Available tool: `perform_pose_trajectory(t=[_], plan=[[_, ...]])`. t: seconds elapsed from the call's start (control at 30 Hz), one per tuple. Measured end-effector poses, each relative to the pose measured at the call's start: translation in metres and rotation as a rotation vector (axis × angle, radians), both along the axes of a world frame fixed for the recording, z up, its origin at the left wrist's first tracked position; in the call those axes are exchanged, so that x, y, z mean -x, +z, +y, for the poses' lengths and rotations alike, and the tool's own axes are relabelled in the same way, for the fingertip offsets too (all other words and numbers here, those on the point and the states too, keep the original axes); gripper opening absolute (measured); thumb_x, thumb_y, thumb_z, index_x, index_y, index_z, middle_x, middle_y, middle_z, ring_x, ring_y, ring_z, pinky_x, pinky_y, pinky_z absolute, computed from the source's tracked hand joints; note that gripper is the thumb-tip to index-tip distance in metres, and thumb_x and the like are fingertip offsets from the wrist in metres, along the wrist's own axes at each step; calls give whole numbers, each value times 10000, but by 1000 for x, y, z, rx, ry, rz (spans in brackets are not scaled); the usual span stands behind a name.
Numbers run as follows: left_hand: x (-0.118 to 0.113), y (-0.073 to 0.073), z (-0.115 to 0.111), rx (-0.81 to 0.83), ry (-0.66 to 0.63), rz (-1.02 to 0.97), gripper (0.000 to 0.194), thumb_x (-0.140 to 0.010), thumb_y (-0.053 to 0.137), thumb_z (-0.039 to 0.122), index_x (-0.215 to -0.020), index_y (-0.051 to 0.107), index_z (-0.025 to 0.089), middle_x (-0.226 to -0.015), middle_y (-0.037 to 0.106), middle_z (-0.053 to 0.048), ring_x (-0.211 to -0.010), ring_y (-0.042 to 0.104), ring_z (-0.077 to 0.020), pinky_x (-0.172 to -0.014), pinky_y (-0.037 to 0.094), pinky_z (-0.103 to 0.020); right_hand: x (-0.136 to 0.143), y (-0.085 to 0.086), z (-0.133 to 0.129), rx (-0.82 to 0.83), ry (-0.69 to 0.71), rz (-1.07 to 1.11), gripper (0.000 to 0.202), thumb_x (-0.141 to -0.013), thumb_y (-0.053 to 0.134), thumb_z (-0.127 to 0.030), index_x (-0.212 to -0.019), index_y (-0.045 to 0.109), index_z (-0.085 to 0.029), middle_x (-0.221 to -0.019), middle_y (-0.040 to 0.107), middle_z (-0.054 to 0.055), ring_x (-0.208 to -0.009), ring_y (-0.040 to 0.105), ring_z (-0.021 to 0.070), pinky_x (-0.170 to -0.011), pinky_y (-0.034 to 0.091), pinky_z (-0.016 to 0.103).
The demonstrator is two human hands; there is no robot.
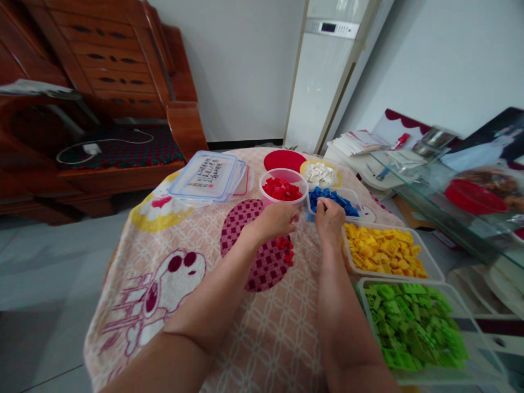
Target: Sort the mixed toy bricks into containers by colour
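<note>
My left hand [279, 219] is over the table just in front of a pink tub [266, 200] of red building bricks [282, 189]. Its fingers are curled closed, and anything inside them is hidden. Several small red bricks [289, 255] lie loose on the tablecloth below it. At the near edge of a clear box [355, 197] of blue building bricks [346, 203], my right hand [331, 218] has thumb and fingers pinched together. Whatever is in that pinch is too small to make out.
Boxes of yellow bricks [382, 251] and green bricks [413, 327] line the table's right side. White pieces [320, 174] lie behind the blue box, beside a red round lid [282, 160]. Clear lids [204, 177] are stacked at the back left. A glass shelf [446, 213] stands right.
</note>
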State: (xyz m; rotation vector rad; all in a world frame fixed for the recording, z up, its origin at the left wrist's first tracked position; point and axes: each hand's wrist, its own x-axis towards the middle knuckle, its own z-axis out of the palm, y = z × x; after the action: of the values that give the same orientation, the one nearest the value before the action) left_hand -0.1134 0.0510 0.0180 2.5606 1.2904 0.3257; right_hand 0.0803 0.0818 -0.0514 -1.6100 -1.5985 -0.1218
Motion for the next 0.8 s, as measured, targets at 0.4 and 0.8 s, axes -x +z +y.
perform_pose_trajectory(t=[0.4, 0.8], plan=[[-10, -22, 2, 121, -57, 178, 210, -728, 747, 114, -928, 780, 170, -931, 779, -89, -920, 729, -239, -785, 541, -285, 0, 0, 0, 10, -4, -2, 313, -895, 495, -262, -929, 789, -160, -929, 792, 148, -868, 689, 267, -840, 462, 349], [-15, -16, -2, 206, -126, 211, 224, -737, 741, 144, -954, 782, 184, -950, 799, -69, -911, 740, -239, -719, 513, -270, 0, 1, 0, 9, 6, -1, 332, -894, 476, -264, -926, 789, -157, -957, 794, 162, -879, 698, 272, -845, 479, 357]])
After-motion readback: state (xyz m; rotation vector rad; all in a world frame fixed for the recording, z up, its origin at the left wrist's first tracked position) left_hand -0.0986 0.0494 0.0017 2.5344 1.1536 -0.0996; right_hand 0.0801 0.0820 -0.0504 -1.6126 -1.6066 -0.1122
